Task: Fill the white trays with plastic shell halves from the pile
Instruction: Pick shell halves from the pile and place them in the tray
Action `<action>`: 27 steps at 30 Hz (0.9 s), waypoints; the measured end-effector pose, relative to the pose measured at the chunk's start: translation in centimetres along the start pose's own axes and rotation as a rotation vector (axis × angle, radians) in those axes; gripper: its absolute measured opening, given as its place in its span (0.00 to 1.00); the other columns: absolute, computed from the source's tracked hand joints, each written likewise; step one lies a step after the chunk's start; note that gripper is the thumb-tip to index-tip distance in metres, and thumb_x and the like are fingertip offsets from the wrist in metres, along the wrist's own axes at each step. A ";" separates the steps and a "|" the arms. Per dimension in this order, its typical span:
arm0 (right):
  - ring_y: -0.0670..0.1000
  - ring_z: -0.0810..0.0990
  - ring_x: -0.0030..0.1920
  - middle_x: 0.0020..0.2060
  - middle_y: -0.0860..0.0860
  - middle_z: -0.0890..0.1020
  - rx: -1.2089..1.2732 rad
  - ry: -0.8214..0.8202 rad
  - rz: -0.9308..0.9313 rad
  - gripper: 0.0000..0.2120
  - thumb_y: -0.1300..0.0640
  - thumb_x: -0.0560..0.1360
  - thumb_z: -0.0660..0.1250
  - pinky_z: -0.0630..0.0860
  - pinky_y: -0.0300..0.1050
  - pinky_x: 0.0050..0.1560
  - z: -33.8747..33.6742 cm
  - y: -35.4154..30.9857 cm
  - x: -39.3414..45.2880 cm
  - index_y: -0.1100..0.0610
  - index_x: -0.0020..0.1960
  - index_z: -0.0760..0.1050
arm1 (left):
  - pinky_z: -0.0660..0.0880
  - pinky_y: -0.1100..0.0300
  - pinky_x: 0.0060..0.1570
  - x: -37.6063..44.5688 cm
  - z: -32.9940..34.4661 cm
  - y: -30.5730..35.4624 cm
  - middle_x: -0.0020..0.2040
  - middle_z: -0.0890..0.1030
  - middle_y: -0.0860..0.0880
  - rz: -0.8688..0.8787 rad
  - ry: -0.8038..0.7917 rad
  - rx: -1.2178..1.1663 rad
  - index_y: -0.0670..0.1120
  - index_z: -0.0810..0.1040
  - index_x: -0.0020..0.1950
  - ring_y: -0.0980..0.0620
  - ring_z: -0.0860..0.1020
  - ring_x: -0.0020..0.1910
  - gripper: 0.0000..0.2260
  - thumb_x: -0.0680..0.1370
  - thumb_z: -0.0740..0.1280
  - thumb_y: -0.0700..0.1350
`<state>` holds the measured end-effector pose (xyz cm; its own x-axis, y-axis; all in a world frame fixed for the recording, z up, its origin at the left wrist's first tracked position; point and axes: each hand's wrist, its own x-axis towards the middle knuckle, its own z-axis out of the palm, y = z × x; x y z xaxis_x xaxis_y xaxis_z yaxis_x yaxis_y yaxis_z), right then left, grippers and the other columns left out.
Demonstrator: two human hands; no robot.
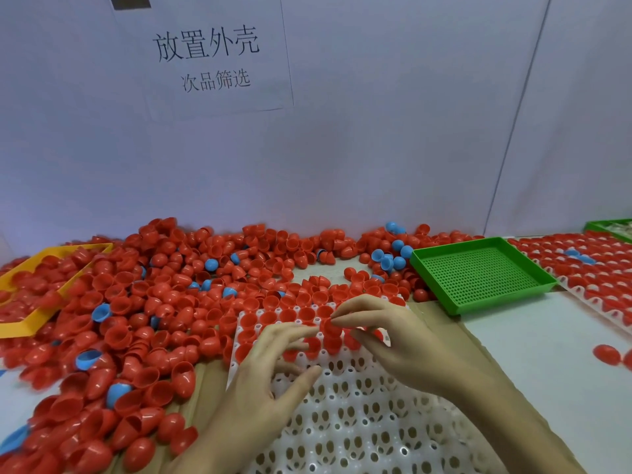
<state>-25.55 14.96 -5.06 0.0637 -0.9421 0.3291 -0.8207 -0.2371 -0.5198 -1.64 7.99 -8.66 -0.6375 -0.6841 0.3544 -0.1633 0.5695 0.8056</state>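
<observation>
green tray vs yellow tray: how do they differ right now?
The green tray sits right of the pile, holds no shells, and shows a perforated floor. The yellow tray sits at the left, half buried in red shells; its floor is hidden. Green lies clear of the heap; yellow has shells inside and around it. Both are shallow rectangular plastic trays.

Both hands over white tray (359, 415); right hand (386, 340) pinches red shell half (331, 327), left hand (273, 367) hovers beside, pile (143, 302) left.
</observation>
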 end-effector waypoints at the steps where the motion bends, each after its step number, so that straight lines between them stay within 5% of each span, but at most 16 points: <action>1: 0.39 0.78 0.64 0.62 0.35 0.79 0.074 -0.002 -0.014 0.15 0.62 0.84 0.66 0.75 0.34 0.62 -0.1 -0.3 -0.1 0.48 0.66 0.83 | 0.78 0.67 0.61 0.0 0.0 0.0 0.70 0.73 0.64 -0.007 0.001 -0.013 0.69 0.72 0.71 0.62 0.77 0.67 0.21 0.79 0.72 0.58; 3: 0.44 0.81 0.61 0.62 0.36 0.80 0.222 -0.052 -0.036 0.15 0.62 0.84 0.66 0.79 0.39 0.59 0.0 -1.1 -0.2 0.49 0.66 0.83 | 0.78 0.66 0.61 0.0 0.0 0.3 0.70 0.75 0.65 -0.012 0.010 -0.044 0.69 0.71 0.73 0.62 0.78 0.66 0.24 0.79 0.73 0.55; 6: 0.50 0.84 0.57 0.64 0.40 0.80 0.374 -0.136 -0.048 0.15 0.63 0.84 0.66 0.82 0.46 0.57 0.8 -2.1 -0.5 0.50 0.66 0.83 | 0.80 0.64 0.57 -0.2 -0.2 0.9 0.63 0.81 0.59 0.046 0.097 -0.045 0.65 0.79 0.65 0.55 0.83 0.58 0.16 0.79 0.74 0.52; 11: 0.47 0.83 0.61 0.66 0.39 0.80 0.398 -0.086 -0.019 0.22 0.68 0.84 0.61 0.82 0.42 0.55 0.4 -1.6 -0.5 0.45 0.63 0.84 | 0.81 0.65 0.50 0.7 -2.8 0.5 0.56 0.84 0.58 -0.008 0.299 0.029 0.60 0.85 0.53 0.55 0.85 0.53 0.09 0.78 0.75 0.45; 15: 0.46 0.85 0.56 0.61 0.39 0.84 0.344 -0.017 0.013 0.22 0.66 0.85 0.62 0.83 0.43 0.51 -0.2 -0.9 -0.4 0.41 0.60 0.85 | 0.78 0.59 0.63 1.4 -6.9 -1.9 0.64 0.80 0.60 -0.098 0.485 0.369 0.52 0.84 0.60 0.61 0.79 0.62 0.10 0.80 0.73 0.43; 18: 0.47 0.86 0.53 0.56 0.39 0.85 0.292 -0.013 0.043 0.23 0.65 0.84 0.63 0.83 0.45 0.51 -0.2 -0.7 -0.4 0.38 0.58 0.84 | 0.70 0.55 0.71 1.7 -8.1 -3.7 0.71 0.76 0.55 -0.217 0.434 0.539 0.49 0.82 0.66 0.54 0.74 0.71 0.12 0.82 0.71 0.47; 23: 0.45 0.87 0.50 0.50 0.38 0.86 0.278 0.067 0.054 0.22 0.68 0.82 0.64 0.83 0.41 0.49 0.2 -1.4 -0.5 0.41 0.54 0.85 | 0.66 0.63 0.66 5.9 -7.7 -4.9 0.67 0.77 0.55 -0.192 0.271 0.590 0.48 0.80 0.68 0.55 0.74 0.69 0.13 0.84 0.67 0.49; 27: 0.42 0.86 0.47 0.45 0.38 0.86 0.252 0.144 0.071 0.20 0.70 0.81 0.65 0.81 0.37 0.47 0.2 -2.0 -0.5 0.47 0.50 0.86 | 0.71 0.56 0.68 12.1 -8.2 -6.3 0.71 0.73 0.49 -0.214 0.090 0.759 0.45 0.76 0.73 0.49 0.73 0.70 0.17 0.86 0.63 0.49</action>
<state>-23.83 15.86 -4.38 -0.0852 -0.9194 0.3840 -0.6522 -0.2399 -0.7191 -2.13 -7.61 -5.61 -0.4761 -0.8295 0.2918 -0.7646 0.5545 0.3285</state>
